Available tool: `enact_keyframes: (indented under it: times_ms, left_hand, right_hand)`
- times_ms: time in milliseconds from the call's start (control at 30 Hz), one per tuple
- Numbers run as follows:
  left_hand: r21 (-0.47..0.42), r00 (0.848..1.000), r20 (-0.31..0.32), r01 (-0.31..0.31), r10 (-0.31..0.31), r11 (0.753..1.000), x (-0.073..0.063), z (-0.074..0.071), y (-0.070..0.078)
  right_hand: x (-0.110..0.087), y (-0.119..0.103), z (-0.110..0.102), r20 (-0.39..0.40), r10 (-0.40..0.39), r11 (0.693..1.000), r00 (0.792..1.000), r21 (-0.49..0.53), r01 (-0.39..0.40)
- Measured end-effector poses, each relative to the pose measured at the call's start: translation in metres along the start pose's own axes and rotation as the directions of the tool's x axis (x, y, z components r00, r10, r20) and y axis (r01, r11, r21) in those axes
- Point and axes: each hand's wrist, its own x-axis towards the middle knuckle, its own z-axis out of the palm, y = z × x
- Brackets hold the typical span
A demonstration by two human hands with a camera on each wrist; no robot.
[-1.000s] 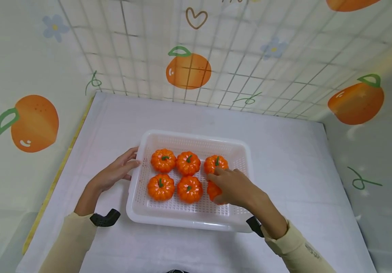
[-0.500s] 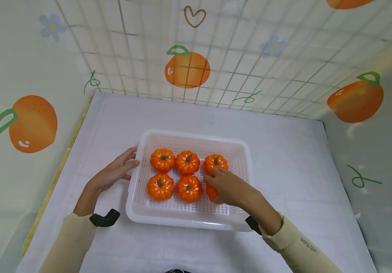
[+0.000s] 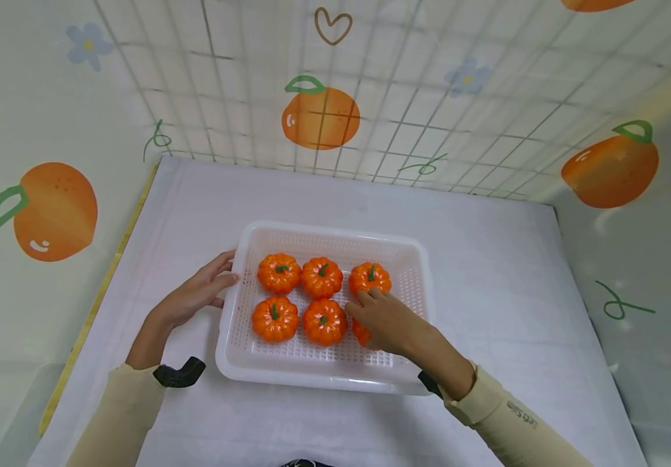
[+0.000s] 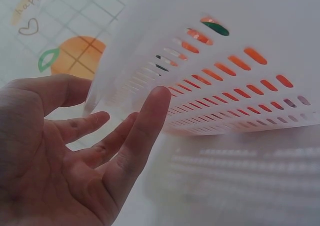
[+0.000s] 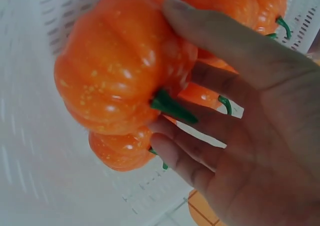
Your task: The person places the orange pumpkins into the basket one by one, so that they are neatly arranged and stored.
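Note:
A white plastic basket (image 3: 324,381) with slotted walls holds several small orange pumpkins with green stems, set in two rows. My right hand (image 3: 390,323) reaches in at the right end and grips the front-right pumpkin (image 5: 117,69), thumb on one side and fingers on the other. From above, the hand covers most of that pumpkin. Just behind it lies the back-right pumpkin (image 3: 370,277), close to my fingertips. At the basket's left end my left hand (image 3: 195,295) rests its loosely bent fingers against the outer wall; the left wrist view shows the palm (image 4: 65,176) holding nothing.
The basket stands on a table with a white cloth (image 3: 487,272). A fruit-printed sheet over a wire grid (image 3: 417,130) rises behind, and printed sheets flank both sides. Yellow edging (image 3: 102,292) runs along the left. A dark object (image 3: 306,463) peeks in at the front edge.
My right hand has shifted slightly left around the front-right pumpkin. The left hand, the basket and the other pumpkins have stayed put.

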Motion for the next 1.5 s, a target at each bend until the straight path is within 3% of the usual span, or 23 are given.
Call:
enact_keyframes:
  times_ms: [500,767,1500]
  left_hand:
    - [-0.019,1.000,-0.003,-0.005,0.005,1.000,-0.004,0.001,0.000]
    - [-0.013,1.000,-0.007,0.004,-0.004,1.000,-0.004,0.002,-0.001]
    - [0.001,1.000,0.000,0.008,-0.008,1.000,-0.002,0.002,0.002]
  right_hand:
    - [0.004,-0.003,-0.004,-0.007,-0.024,0.995,1.000,-0.095,0.023]
    - [0.003,-0.006,-0.006,0.034,-0.002,0.996,0.999,-0.092,0.005]
    - [-0.001,-0.007,-0.010,0.016,0.007,0.996,1.000,-0.084,-0.006]
